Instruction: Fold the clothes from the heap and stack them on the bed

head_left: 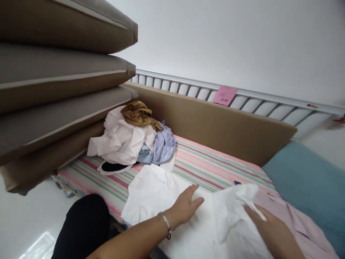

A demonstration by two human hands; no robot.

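Note:
A white garment (156, 185) lies spread over the striped sheet in front of me; its exact kind is not clear. My left hand (185, 205), with a silver bangle on the wrist, rests on it, fingers stretched out and thumb apart. At the garment's right side, my right hand (269, 226) pinches a raised fold of the white cloth, and part of its fingers is hidden behind the fabric. Beneath and beyond this hand lies a pale pink garment (293, 219).
A heap of crumpled clothes (124, 135) sits at the back left. Thick brown cushions (67, 75) are stacked at left. A brown panel (210, 118) stands along a white rail (185, 90) bearing a pink note (225, 95). Striped sheet (199, 162) covers the bed; blue fabric (307, 180) lies right.

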